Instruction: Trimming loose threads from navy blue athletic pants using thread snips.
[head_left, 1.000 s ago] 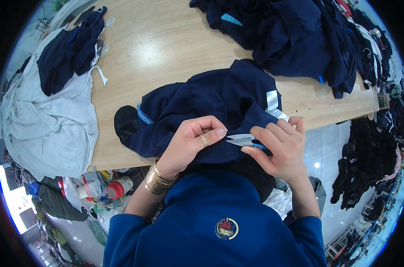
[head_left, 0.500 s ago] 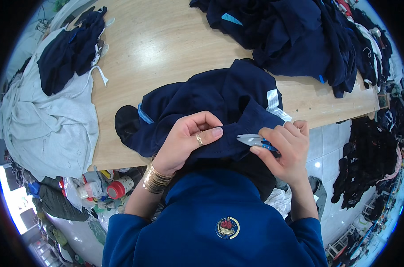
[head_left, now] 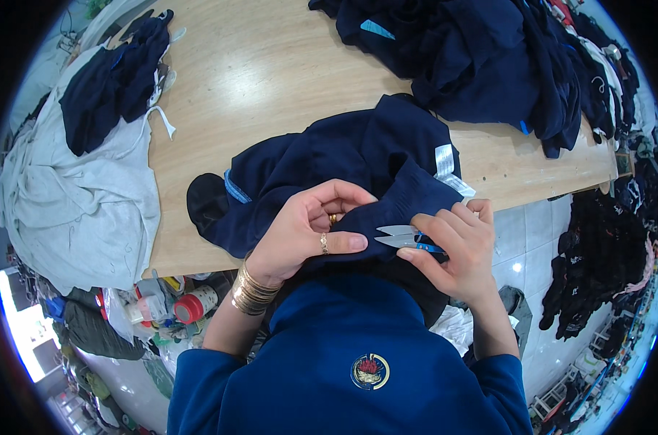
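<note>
Head view | your left hand (head_left: 303, 232) is pinching the dark navy fabric garment (head_left: 329, 163) at the wooden table's (head_left: 271, 65) near edge | your right hand (head_left: 456, 246) is gripping small blue-handled metal thread snips (head_left: 400, 236), blades touching cloth | risk: tips are sitting near your left fingertips; slack fabric could get nicked.
</note>
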`<state>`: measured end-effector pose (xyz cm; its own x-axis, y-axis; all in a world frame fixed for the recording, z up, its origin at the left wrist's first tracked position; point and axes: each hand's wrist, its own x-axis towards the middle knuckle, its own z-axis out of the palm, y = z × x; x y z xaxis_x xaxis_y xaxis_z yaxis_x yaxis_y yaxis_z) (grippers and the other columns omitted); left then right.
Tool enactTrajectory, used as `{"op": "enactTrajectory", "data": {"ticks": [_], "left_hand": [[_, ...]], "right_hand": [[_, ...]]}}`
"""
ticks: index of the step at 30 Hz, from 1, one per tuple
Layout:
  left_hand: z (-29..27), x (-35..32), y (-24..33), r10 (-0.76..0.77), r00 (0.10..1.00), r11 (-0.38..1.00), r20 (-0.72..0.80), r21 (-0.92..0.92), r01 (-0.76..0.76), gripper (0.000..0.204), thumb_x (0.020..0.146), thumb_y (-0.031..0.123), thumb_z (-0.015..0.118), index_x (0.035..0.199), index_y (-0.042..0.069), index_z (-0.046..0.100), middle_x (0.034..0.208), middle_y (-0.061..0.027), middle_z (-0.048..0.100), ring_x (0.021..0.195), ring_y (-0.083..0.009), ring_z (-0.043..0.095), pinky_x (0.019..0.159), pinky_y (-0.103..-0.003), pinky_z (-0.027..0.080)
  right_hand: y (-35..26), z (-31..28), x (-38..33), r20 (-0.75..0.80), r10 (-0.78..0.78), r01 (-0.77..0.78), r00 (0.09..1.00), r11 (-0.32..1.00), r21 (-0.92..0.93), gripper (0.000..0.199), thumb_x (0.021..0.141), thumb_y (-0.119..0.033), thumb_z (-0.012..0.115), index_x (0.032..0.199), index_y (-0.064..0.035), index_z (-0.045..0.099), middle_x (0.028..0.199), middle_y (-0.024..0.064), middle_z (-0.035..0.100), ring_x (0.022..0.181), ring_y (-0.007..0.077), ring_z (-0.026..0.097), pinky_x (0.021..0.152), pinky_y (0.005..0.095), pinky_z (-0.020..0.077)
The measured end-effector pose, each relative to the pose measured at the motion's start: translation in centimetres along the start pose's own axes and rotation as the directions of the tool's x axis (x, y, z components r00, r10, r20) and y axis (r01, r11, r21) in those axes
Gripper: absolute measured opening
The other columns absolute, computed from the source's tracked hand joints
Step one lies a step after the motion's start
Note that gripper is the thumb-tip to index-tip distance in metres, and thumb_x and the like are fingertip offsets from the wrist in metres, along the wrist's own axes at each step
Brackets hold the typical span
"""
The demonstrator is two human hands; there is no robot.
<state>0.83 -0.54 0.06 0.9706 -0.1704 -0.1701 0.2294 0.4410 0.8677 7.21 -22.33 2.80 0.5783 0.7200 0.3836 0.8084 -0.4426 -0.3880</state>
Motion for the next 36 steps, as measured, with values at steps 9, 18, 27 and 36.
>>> {"op": "enactTrajectory", "data": {"ticks": [9, 18, 27, 36], "left_hand": [[0.4, 0.5, 0.6, -0.150, 0.989, 0.981, -0.011, -0.122, 0.148, 0.058, 0.071, -0.004, 0.069, 0.123, 0.000, 0.043, 0.103, -0.0091, 0.061, 0.091, -0.0122, 0.061, 0.083, -0.023, 0.049], [0.1, 0.4, 0.3, -0.144, 0.989, 0.971, 0.022, -0.187, 0.146, 0.060, 0.073, -0.004, 0.068, 0.126, -0.001, 0.041, 0.103, -0.0115, 0.062, 0.089, -0.0131, 0.062, 0.080, -0.023, 0.051], [0.4, 0.5, 0.0, -0.149, 0.988, 0.970, -0.030, -0.198, 0.141, 0.051, 0.077, -0.001, 0.067, 0.123, 0.001, 0.047, 0.091, -0.0064, 0.063, 0.081, -0.0084, 0.063, 0.075, -0.018, 0.050], [-0.6, 0.3, -0.7, -0.124, 0.989, 0.982, -0.078, -0.155, 0.111, 0.024, 0.080, 0.008, 0.067, 0.103, 0.003, 0.058, 0.089, -0.0048, 0.062, 0.080, -0.0096, 0.060, 0.078, -0.021, 0.049]], "right_hand": [[0.0, -0.1, -0.2, -0.022, -0.015, 0.014, 1.000, 1.000, -0.024, 0.028, 0.074, -0.039, 0.069, 0.078, -0.0120, 0.063, 0.059, -0.0016, 0.049, 0.055, 0.0127, 0.041, 0.064, 0.0322, 0.0267], [-0.5, -0.1, 0.1, -0.025, -0.024, 0.021, 0.999, 0.994, -0.107, 0.030, 0.073, -0.038, 0.069, 0.074, -0.0092, 0.061, 0.059, -0.0005, 0.049, 0.055, 0.0154, 0.042, 0.066, 0.0338, 0.0273], [-0.6, 0.1, 0.2, -0.036, -0.048, 0.042, 0.998, 0.985, -0.165, 0.028, 0.073, -0.036, 0.070, 0.075, -0.0096, 0.061, 0.059, -0.0009, 0.047, 0.055, 0.0152, 0.041, 0.066, 0.0337, 0.0265], [0.5, -1.7, 0.4, -0.076, 0.058, -0.066, 0.995, 0.991, -0.116, 0.027, 0.073, -0.035, 0.070, 0.074, -0.0097, 0.061, 0.059, -0.0005, 0.049, 0.055, 0.0154, 0.042, 0.066, 0.0331, 0.0266]]}}
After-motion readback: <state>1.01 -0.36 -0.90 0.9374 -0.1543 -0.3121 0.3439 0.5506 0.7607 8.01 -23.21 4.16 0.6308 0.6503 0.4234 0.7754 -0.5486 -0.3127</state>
